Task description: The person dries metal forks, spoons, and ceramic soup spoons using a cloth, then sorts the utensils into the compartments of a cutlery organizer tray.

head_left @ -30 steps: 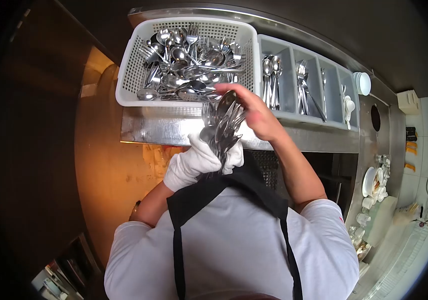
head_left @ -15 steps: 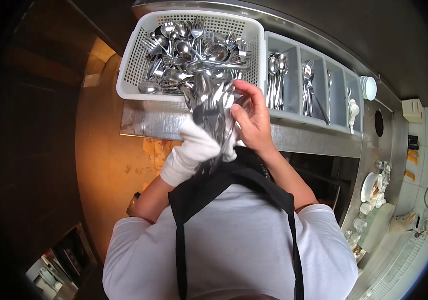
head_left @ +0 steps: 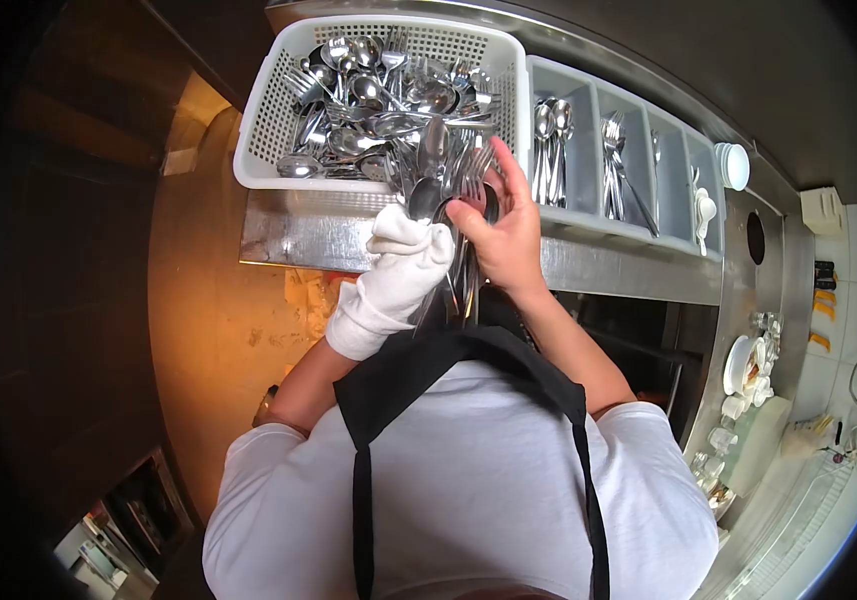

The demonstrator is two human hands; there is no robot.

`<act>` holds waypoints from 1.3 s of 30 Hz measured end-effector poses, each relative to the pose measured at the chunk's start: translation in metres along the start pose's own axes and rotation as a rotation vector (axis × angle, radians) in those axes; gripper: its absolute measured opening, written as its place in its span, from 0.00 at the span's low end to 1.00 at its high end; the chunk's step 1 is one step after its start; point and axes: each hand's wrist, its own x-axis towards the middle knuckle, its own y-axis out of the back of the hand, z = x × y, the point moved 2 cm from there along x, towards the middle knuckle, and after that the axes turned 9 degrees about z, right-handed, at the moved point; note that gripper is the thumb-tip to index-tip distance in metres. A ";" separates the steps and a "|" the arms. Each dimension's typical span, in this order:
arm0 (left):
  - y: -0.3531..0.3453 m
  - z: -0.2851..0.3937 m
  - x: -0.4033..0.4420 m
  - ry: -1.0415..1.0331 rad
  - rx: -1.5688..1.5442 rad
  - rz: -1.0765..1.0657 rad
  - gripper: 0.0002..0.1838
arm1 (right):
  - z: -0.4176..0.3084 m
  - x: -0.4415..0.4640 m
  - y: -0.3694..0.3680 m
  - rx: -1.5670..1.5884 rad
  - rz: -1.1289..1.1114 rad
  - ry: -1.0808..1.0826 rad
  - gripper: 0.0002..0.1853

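My left hand (head_left: 398,270), covered by a white cloth or glove, is closed around the lower part of a mixed bunch of cutlery (head_left: 432,155). Forks and spoons stick up from the bunch, their handles pointing down toward my apron. On the bunch's right side, my bare right hand (head_left: 510,240) grips it with the thumb across the front, by a fork (head_left: 472,180). Just beyond both hands stands a white perforated basket (head_left: 253,125), heaped with loose spoons and forks (head_left: 368,95).
Right of the basket, a grey divided cutlery tray (head_left: 580,222) holds spoons (head_left: 551,130), forks (head_left: 616,150) and white spoons (head_left: 704,208) in separate compartments. White bowls (head_left: 733,166) stand past it. Dishes and glasses (head_left: 738,365) sit at far right. A metal counter edge (head_left: 628,265) runs before me.
Both hands have risen slightly toward the basket with the cutlery. The left hand has turned more upright, and the forks in the bunch are now fanned near my right thumb.
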 end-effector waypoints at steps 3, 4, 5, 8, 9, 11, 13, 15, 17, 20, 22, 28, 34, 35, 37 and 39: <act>0.008 -0.006 -0.015 -0.152 -0.238 -0.195 0.05 | -0.003 -0.009 0.000 0.004 0.083 0.114 0.42; 0.016 -0.003 -0.023 -0.185 -0.307 -0.332 0.03 | 0.000 -0.015 -0.001 0.033 0.105 0.111 0.40; 0.016 0.009 -0.028 -0.113 -0.400 -0.327 0.04 | 0.002 -0.020 -0.005 0.039 0.146 0.165 0.40; 0.007 0.012 -0.028 -0.361 -0.242 -0.338 0.08 | -0.001 -0.026 -0.010 0.067 0.104 0.148 0.43; 0.012 0.016 -0.032 -0.206 -0.370 -0.343 0.07 | 0.007 -0.025 -0.006 0.174 0.107 0.144 0.47; 0.013 0.017 -0.026 0.059 -0.529 -0.531 0.07 | 0.000 -0.020 0.000 -0.015 0.104 0.306 0.49; 0.014 0.018 -0.023 0.058 -0.507 -0.621 0.08 | -0.011 -0.018 0.008 -0.023 -0.014 0.281 0.50; 0.025 0.052 -0.014 -0.068 -0.412 -0.582 0.11 | 0.000 -0.014 0.014 -0.129 -0.081 0.396 0.39; 0.026 0.049 -0.017 -0.077 -0.501 -0.678 0.16 | 0.000 -0.018 0.010 -0.065 -0.111 0.349 0.33; -0.004 0.043 -0.017 1.490 -2.037 -0.615 0.15 | -0.004 -0.015 0.024 0.068 -0.208 0.206 0.27; 0.000 0.057 -0.013 1.599 -2.152 -0.549 0.14 | -0.010 -0.014 0.028 0.115 -0.210 0.135 0.24; 0.010 0.041 -0.022 0.379 -1.056 -0.610 0.12 | 0.002 -0.027 0.008 0.119 0.033 0.000 0.14; 0.019 0.038 -0.046 0.038 -0.632 -0.451 0.05 | 0.026 -0.050 -0.004 -0.052 0.224 0.041 0.17; 0.021 0.035 -0.047 -0.114 -0.457 -0.549 0.06 | 0.019 -0.056 -0.014 -0.029 0.260 0.100 0.19; 0.027 0.025 -0.048 -0.418 -0.099 -0.724 0.07 | 0.017 -0.070 -0.014 0.014 0.265 0.115 0.35; 0.033 0.013 -0.049 -0.718 0.270 -0.869 0.08 | 0.008 -0.075 -0.012 -0.258 0.176 0.213 0.39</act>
